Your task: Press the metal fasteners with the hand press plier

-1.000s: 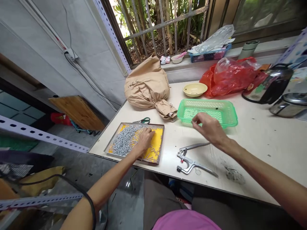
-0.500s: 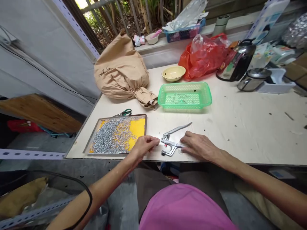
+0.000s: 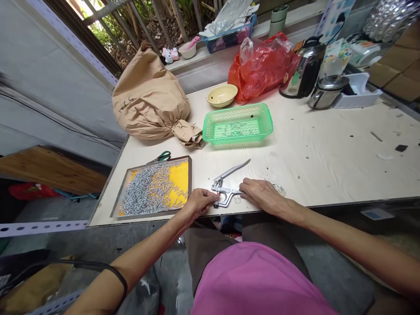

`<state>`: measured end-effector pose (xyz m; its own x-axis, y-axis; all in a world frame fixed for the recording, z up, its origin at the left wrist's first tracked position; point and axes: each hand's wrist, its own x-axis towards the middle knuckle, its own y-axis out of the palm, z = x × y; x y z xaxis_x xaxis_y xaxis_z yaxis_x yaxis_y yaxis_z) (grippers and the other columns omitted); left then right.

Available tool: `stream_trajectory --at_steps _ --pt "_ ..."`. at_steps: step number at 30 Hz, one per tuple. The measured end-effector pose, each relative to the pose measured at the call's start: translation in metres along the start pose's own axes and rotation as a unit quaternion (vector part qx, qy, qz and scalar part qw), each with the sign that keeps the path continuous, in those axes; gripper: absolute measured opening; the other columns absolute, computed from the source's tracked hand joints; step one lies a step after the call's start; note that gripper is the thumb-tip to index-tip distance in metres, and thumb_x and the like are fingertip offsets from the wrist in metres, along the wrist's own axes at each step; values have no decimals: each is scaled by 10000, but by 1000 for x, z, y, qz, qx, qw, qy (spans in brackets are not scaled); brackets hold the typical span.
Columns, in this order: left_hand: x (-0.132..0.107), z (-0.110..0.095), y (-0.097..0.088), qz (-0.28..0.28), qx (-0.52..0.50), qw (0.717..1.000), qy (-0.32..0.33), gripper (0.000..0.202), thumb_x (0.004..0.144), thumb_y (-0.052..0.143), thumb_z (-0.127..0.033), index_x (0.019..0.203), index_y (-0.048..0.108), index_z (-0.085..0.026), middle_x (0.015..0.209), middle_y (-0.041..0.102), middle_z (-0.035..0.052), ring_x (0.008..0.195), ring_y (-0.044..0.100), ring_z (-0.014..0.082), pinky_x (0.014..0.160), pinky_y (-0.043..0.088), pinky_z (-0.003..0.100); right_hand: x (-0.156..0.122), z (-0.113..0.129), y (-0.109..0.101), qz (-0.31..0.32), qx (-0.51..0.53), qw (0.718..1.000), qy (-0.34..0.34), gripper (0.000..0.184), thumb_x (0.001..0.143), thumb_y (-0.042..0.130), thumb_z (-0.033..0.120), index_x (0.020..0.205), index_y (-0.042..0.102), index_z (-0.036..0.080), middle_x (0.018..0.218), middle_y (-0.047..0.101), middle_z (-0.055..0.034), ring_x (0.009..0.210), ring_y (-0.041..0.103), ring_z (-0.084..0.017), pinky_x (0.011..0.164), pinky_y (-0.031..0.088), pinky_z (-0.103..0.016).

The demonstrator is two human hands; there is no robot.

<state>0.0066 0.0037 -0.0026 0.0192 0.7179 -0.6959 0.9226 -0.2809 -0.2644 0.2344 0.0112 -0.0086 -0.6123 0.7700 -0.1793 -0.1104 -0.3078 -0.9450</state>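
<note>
Snap-fastener pliers (image 3: 225,190) lie near the table's front edge, their upper handle spread up from the lower one. My right hand (image 3: 262,194) is closed on the lower handle, palm down on the table. At the jaws, my left hand (image 3: 201,201) holds its thumb and forefinger pinched; whatever is between the fingertips is too small to make out. A shallow tray (image 3: 190,179) with a yellow bottom stands to the left, holding many small metal pins or screws (image 3: 144,192). Beyond the pliers is a green plastic basket (image 3: 241,140) with a few small metal pieces inside.
Green-handled scissors (image 3: 163,156) lie behind the tray. A tied brown bag (image 3: 151,98), a cream bowl (image 3: 222,96) and a red plastic bag (image 3: 256,72) stand along the back. At the back right are a kettle (image 3: 303,68), a metal pot (image 3: 326,92) and a white tray (image 3: 359,94).
My left hand's fingertips have moved right into the jaw opening of the pliers. My right hand stays on the handle. The whole view has shifted with my head.
</note>
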Motion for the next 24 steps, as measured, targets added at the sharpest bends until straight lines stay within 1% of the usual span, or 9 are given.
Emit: stream_trajectory --at_steps 4,8,11,12,13,15,17,19,24 --pt "4 1 -3 3 47 999 1 387 620 745 -464 539 540 -146 359 368 -78 324 282 41 369 154 212 0 -1 3 -11 10 1000 -5 184 954 421 259 963 584 174 960 596 -62 793 565 -152 594 299 -257" --pt "6 -1 -6 38 77 996 -7 396 624 734 -473 530 519 -154 362 404 -69 318 304 45 366 167 211 -1 0 2 -13 13 1000 -1 182 949 423 249 962 588 175 955 595 -60 788 564 -157 592 317 -263" --pt "6 0 -8 47 79 996 -19 393 607 740 -484 566 535 -151 383 437 -64 321 334 52 361 184 209 0 -3 1 -22 13 1000 -8 180 924 479 303 990 595 182 1023 594 -85 867 563 -188 678 378 -284" --pt "6 1 -8 50 76 996 -21 393 602 742 -488 578 542 -149 390 445 -63 322 341 53 360 193 208 2 -6 0 -37 11 999 -13 233 894 530 356 1044 589 188 1110 576 -108 948 551 -218 743 396 -311" --pt "6 2 -9 53 73 996 -21 397 599 741 -493 586 544 -148 394 449 -63 324 346 53 359 202 206 4 -9 0 -55 8 998 -18 357 848 587 418 1126 566 195 1223 528 -137 1054 517 -260 819 398 -355" --pt "7 5 -10 61 69 996 -17 410 601 735 -510 590 542 -148 396 450 -63 326 351 51 360 220 202 11 -16 0 -80 -3 997 -22 701 726 681 538 1299 464 198 1412 364 -187 1246 372 -354 947 342 -465" --pt "7 6 -11 65 71 995 -16 424 609 725 -528 587 533 -150 395 453 -61 327 355 49 362 233 199 20 -22 -1 -67 -14 997 -23 931 634 721 601 1385 375 174 1467 278 -214 1331 237 -406 1004 271 -538" --pt "6 7 -11 65 78 995 -21 427 616 720 -534 591 532 -151 393 460 -57 324 358 50 363 243 197 28 -25 -2 -44 -19 998 -32 984 600 735 610 1392 369 154 1434 337 -218 1333 231 -417 1018 240 -567" --pt "5 4 -9 57 81 994 -35 422 620 721 -528 614 538 -148 411 482 -54 328 388 50 364 241 187 35 -23 -10 -37 -11 998 -43 902 656 703 583 1374 386 139 1323 471 -207 1225 379 -390 991 259 -596"
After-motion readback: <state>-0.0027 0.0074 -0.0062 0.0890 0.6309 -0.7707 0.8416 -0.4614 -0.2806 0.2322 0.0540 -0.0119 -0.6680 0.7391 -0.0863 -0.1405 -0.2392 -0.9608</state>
